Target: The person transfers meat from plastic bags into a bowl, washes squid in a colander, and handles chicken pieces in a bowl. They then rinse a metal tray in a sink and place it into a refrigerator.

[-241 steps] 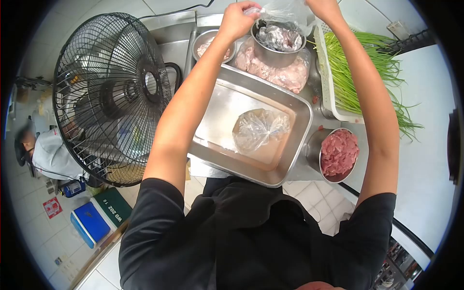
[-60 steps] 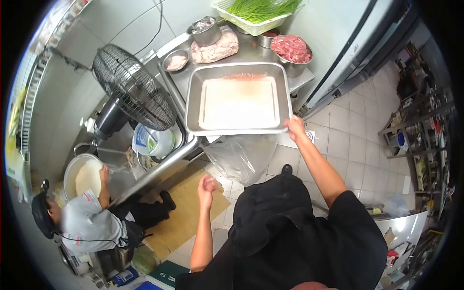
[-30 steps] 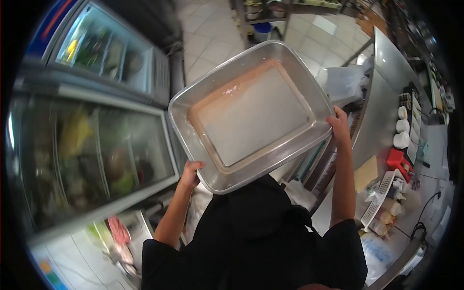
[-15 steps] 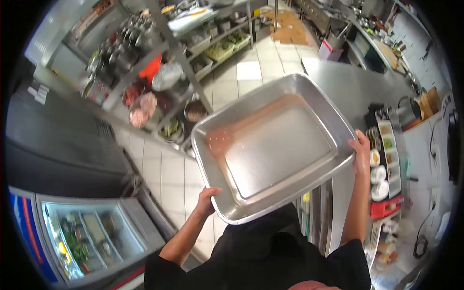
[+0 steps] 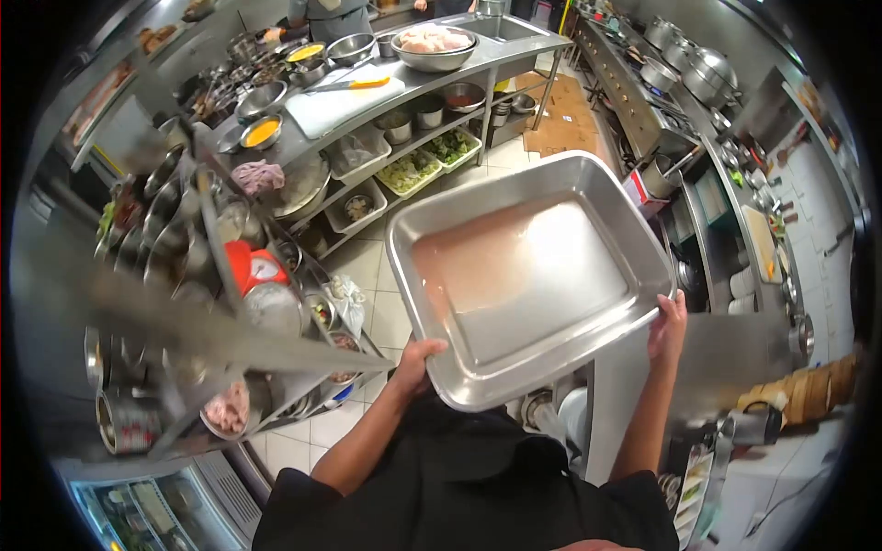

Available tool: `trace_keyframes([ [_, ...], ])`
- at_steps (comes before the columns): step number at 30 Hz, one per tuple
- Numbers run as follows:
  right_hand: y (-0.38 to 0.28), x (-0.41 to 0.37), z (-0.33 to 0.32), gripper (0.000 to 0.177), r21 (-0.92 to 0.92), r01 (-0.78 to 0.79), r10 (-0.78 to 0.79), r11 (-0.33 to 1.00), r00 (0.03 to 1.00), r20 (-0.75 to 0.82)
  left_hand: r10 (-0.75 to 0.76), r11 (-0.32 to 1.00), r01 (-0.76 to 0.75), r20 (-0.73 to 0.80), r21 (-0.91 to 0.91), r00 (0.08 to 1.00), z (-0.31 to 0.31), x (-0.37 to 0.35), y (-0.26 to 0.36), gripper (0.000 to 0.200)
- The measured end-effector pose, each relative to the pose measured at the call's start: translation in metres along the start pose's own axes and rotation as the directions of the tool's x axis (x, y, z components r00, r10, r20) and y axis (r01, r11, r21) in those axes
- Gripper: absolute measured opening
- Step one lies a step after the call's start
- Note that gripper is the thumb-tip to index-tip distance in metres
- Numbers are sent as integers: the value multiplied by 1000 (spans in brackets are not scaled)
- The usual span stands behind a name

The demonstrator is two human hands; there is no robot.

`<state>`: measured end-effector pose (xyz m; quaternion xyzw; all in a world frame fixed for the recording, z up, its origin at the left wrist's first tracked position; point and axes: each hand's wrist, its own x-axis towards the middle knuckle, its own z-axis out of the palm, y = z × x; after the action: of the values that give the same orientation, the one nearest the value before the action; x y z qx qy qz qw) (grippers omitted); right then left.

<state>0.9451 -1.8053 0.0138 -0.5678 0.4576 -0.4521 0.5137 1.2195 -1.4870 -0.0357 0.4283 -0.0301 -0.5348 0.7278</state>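
Between my two hands I carry a large, deep rectangular steel pan (image 5: 551,312) at waist height. A thin layer of pinkish liquid (image 5: 469,266) lies in it, gathered toward the far left part of the bottom. My left hand (image 5: 418,363) grips the near left corner, its thumb over the rim. At the right side, my right hand (image 5: 669,326) is closed on the rim near the right corner, with fingers partly hidden beneath. Apart from the liquid, no food pieces show in the pan.
Ahead stands a steel worktable with a white cutting board (image 5: 344,96), a knife with an orange handle (image 5: 367,83) and a bowl of raw meat (image 5: 436,46). Left are crowded shelves with a red scale (image 5: 257,266). Stoves line the right. Cardboard (image 5: 560,119) covers floor; people stand beyond.
I have moved forward past the fridge, toward the worktable, with the pan still in both hands. The pinkish liquid has spread from the left corner across more of the bottom.
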Motion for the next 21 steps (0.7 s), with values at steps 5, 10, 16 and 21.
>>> trace_keyframes([
  [5,50,81,128,52,454,-351,197,819,915,353,225,958,-246,148,147,963,37,197,43,42],
  [10,36,194,238,47,459,-448,370,767,894,253,150,973,-174,159,150,976,111,358,93,37],
  [16,53,435,257,16,353,-431,341,831,895,288,193,979,-201,171,30,966,214,537,133,57],
  [21,41,621,298,5,289,-412,332,864,898,289,-27,970,21,-23,-241,999,269,693,206,41],
])
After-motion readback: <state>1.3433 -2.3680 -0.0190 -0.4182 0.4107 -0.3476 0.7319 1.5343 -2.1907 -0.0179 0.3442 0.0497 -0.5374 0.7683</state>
